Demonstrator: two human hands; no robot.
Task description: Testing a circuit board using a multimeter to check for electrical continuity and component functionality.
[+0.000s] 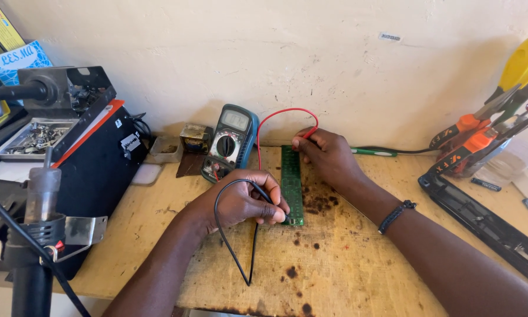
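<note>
1. Left hand: fingers pinched round a black test probe, its tip set on the near end of the green circuit board; the black lead loops below the hand.
2. Right hand: fingers closed on a red test probe at the board's far end; the red lead arches left of it; a dark band sits on the wrist.
3. Green circuit board: long narrow strip, flat on the stained wooden bench.
4. Multimeter: blue-edged, grey dial, just left of the board, leaning at the wall.
5. Small white rectangular label: on the wall, above and right of the board.
6. Blue-and-white box and yellow package: far left of the board, top corner.
7. Orange-handled pliers and yellow-handled tool: far right of the board.
</note>
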